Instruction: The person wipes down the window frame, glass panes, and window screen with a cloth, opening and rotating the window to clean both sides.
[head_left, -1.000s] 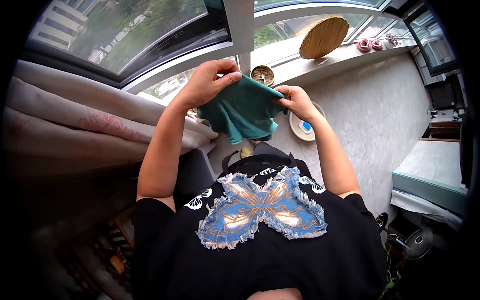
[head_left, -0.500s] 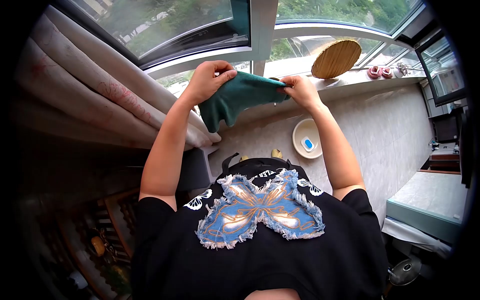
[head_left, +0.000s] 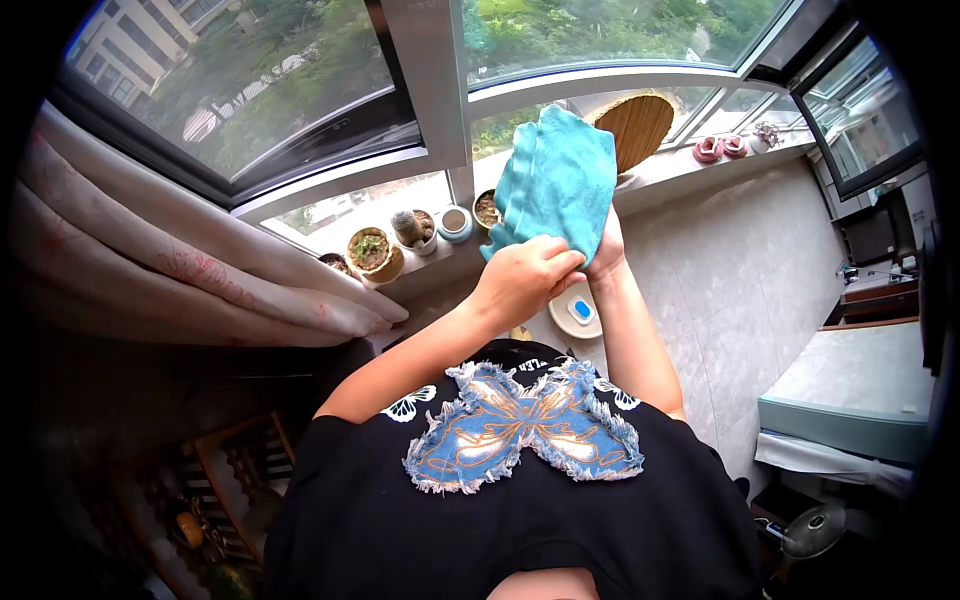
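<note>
A teal cloth (head_left: 560,180) is held up in front of the window, spread out and wrinkled along its left side. My left hand (head_left: 527,278) is closed, its thumb and fingers pinching the cloth's lower edge. Behind and beneath the cloth is my right hand (head_left: 609,248), which bears it from the right. Only its wrist and part of the palm show; the cloth hides its fingers. Below my hands, on the floor, a pale basin (head_left: 568,323) holds a blue-and-white object (head_left: 581,309).
Along the windowsill stand potted plants (head_left: 374,256), a cactus pot (head_left: 415,232), a small cup-like pot (head_left: 455,223), a round woven board (head_left: 640,130) and pink ornaments (head_left: 720,149). A curtain (head_left: 180,260) hangs at left. A grey-topped cabinet (head_left: 850,375) stands at right.
The cloth, stretched sideways between both hands before, now stands upright over my right hand with a lighter face showing. My left hand has moved right and down to its lower edge. The view has shifted.
</note>
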